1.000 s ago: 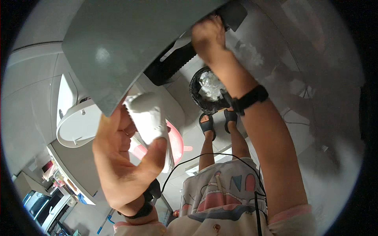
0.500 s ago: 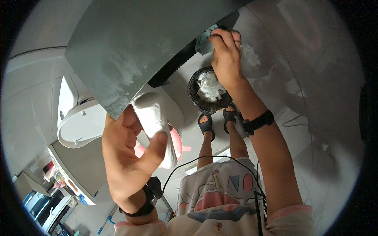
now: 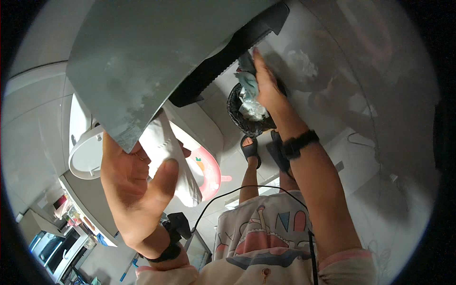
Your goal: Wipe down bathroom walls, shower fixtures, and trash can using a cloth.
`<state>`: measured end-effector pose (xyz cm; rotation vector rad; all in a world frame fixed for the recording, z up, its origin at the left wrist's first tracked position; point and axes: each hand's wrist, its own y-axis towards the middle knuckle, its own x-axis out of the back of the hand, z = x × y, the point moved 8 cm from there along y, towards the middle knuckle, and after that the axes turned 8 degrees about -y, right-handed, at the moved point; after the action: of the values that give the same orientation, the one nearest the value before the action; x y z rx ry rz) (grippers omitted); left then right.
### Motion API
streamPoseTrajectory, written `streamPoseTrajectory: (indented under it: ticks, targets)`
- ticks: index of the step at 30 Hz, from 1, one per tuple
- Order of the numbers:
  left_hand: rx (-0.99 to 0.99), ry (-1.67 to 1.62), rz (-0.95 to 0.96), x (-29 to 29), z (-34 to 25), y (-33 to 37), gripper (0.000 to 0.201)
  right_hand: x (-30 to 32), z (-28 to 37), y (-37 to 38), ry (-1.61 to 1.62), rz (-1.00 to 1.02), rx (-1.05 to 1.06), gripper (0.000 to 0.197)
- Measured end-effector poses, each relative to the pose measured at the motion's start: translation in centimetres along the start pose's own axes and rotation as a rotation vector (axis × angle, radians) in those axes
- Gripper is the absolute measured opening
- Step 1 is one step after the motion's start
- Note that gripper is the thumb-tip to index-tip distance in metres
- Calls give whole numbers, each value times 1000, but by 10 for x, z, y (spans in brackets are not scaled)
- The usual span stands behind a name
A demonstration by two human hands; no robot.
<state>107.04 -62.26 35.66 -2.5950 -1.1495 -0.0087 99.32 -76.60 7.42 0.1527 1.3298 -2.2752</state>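
A large grey panel, dusty and scuffed near its corner, slants across the top. Along its lower side runs a black part with a serrated edge, like that of a paper dispenser. My left hand is closed round a white roll that looks like toilet paper, its thumb across the near side. The panel's corner overlaps the fingers of that hand. My right hand is closed on a crumpled grey-green cloth, just below the serrated edge and above a waste bin.
The bin has a black liner and holds crumpled white waste. A white toilet with a pink seat ring is beyond the roll. A white basin stands at left. A black cable crosses before my clothes.
My right hand has come down and slightly left from the black part with the cloth. My left hand, the roll and the panel have shifted left; more of the serrated edge shows.
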Motion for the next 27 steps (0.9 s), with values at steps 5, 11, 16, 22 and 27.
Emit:
streamPoseTrajectory:
  ticks: [5, 11, 16, 22, 27]
  targets:
    - [-52, 5, 18, -5, -4, 3, 64, -39, 14, 43, -175, 232, 186, 27]
    - [-133, 157, -47, -4, -5, 0, 80, -68, 34, 20, 174, 483, 265, 25]
    - [-135, 141, -38, -4, -4, -3, 79, -72, 33, 27, 148, 487, 310, 32]
    - [-155, 139, -28, -5, -5, -2, 77, -76, 31, 23, 228, 454, 316, 34]
    - [-148, 182, 1, -6, -8, 0, 72, -73, 34, 28, 215, 421, 349, 38]
